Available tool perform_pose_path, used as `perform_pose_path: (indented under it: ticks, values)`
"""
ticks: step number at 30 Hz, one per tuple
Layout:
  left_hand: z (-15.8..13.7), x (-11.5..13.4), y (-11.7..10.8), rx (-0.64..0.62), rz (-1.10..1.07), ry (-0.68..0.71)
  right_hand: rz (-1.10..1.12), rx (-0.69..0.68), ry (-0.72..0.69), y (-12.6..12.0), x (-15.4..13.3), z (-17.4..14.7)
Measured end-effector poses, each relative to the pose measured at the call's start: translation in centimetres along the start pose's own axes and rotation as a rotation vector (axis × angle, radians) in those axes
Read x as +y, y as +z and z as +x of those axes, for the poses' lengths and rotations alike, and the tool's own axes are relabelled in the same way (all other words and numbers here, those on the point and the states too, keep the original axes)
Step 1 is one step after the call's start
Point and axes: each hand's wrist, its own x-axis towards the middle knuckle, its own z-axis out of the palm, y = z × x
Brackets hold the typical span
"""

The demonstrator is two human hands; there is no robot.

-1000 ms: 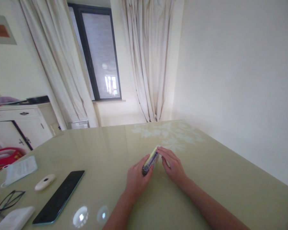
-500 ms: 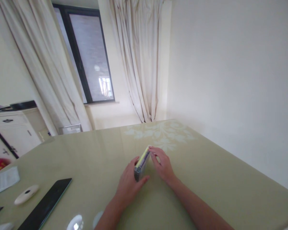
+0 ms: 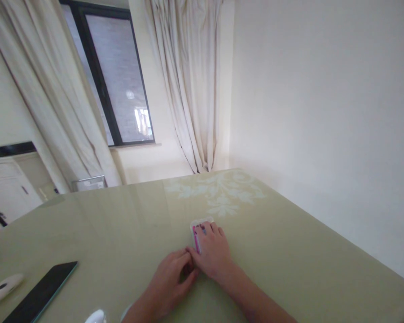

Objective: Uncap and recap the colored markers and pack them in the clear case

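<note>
A small flat case (image 3: 195,237) with a pale, see-through rim and a pink and dark picture lies on the table. My right hand (image 3: 212,249) covers most of it, fingers over its top and thumb at its near left side. Close against that thumb is my left hand (image 3: 171,276), its fingers curled in toward its thumb at the near end of the case. Whatever the left fingertips hold is hidden. The near and right parts of the case are out of sight under my right hand.
The pale green table (image 3: 121,224) has a white floral pattern (image 3: 222,188) toward its far corner. At the left lie a dark flat tablet-like slab (image 3: 42,291) and a white oval object (image 3: 5,289). A shiny white item (image 3: 96,316) sits at the bottom edge. A wall (image 3: 323,112) borders the right side.
The case, held up on edge between both hands before, now lies flat. My right hand has moved down over it, and my left hand has drawn back to its near end. The view has shifted slightly right.
</note>
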Motion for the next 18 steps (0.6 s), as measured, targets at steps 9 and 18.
perform_pose_path:
  ticks: [9, 18]
  values:
    - [-0.2, -0.5, 0.9, -0.026, 0.133, 0.024, -0.289, 0.084, 0.317, -0.6, 8.7, 1.6]
    - [0.0, -0.7, 1.2, 0.046, 0.136, 0.091, -0.361, 0.350, 0.289, 0.3, 13.2, 1.3]
